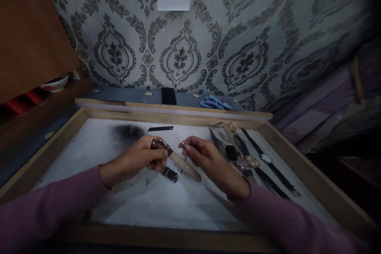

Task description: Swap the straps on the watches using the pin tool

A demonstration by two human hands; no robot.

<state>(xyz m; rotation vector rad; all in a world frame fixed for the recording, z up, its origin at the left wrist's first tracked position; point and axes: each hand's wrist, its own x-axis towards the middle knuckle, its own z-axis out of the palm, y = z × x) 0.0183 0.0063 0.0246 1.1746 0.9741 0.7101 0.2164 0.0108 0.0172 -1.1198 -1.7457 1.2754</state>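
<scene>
My left hand point(149, 154) is closed around the case of a wristwatch point(159, 144), thumb over its edge. The watch's strap point(184, 166), pale on the side that shows, slants down to the right. Below my fingers hangs the strap's dark buckle end point(171, 174). Just right of the watch, my right hand point(202, 152) is closed in a pinch on a small shiny metal piece point(181, 143), whose kind I cannot make out. The piece and the watch are apart. A thin dark stick shows under the right fingers; whether it is held, I cannot tell.
Several wristwatches point(252, 161) lie at the right of a wood-framed white work surface point(119, 202), among them a square-faced black watch point(230, 152). A black blade point(160, 128) lies near the back. Beyond the frame are a phone point(168, 96) and a blue cloth point(216, 102).
</scene>
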